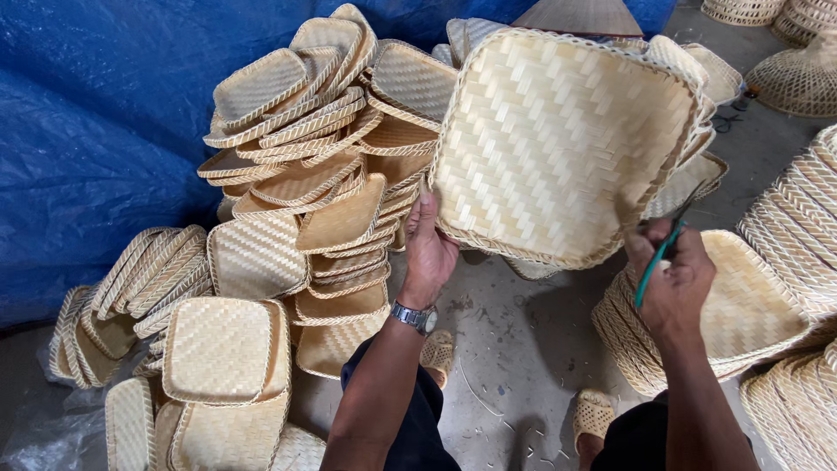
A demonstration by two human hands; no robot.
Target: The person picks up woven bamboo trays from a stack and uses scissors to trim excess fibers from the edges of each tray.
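My left hand [427, 249], with a metal watch on the wrist, grips the lower left rim of a square woven bamboo tray [558, 139] held up on edge in front of me. My right hand [671, 279] is closed around scissors with teal handles [658, 257], their dark blades pointing up at the tray's lower right rim. The tray's pale herringbone weave faces me.
A big heap of similar woven trays [314, 174] leans against a blue tarpaulin [96, 131] on the left. Stacked trays [741, 314] sit under my right hand, more stacks [802, 218] at the right edge. My sandalled feet [593, 414] rest on a grey concrete floor [514, 349].
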